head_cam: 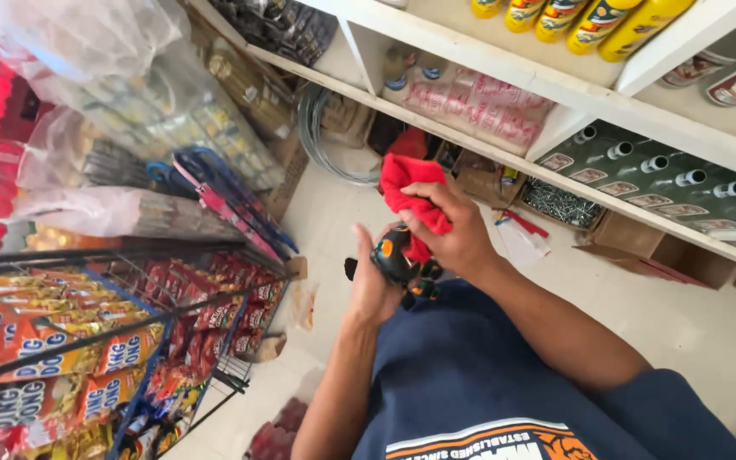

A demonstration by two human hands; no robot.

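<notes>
My left hand (371,285) grips a small black tool with orange patches (392,258), held in front of my chest. My right hand (457,232) clutches a red cloth (411,186) and presses it against the top of that tool. Part of the tool is hidden under the cloth and my fingers. Both hands meet above the pale floor, in front of a white shelf unit.
White shelves (555,94) at the upper right carry yellow cans (589,21), dark spray cans (666,179) and pink packets (479,106). A wire rack (129,332) of snack packets stands at the lower left. Plastic-wrapped goods (129,111) hang above it. Cardboard boxes and a box of screws (560,204) sit on the floor.
</notes>
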